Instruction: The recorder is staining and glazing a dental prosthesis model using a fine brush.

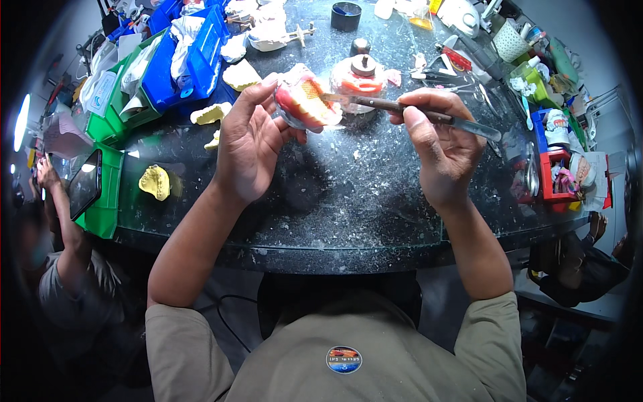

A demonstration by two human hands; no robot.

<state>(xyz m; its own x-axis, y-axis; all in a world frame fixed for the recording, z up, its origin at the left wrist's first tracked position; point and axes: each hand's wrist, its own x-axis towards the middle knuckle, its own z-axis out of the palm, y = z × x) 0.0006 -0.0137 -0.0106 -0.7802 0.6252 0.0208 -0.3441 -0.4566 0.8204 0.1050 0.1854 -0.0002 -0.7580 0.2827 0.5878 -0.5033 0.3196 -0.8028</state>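
Note:
My left hand [251,144] is closed around a dental model with pink wax and a row of teeth [305,100], lifted above the bench. In my right hand [442,137] a wax knife [382,103] with a brown handle is gripped like a pen. Its blade tip meets the model, or lies just in front of it, near the inner side of the teeth. Behind the knife stands a glass spirit lamp [343,75] with a metal top and reddish contents; whether it burns cannot be made out.
A yellow plaster cast [155,182] and pale plaster pieces [211,114] lie on the dark bench [321,221]. Blue bins [204,57] and a green bin [104,194] line the left. Hand tools [457,59] and a red box [557,175] are at right. Someone at far left holds a phone [86,182].

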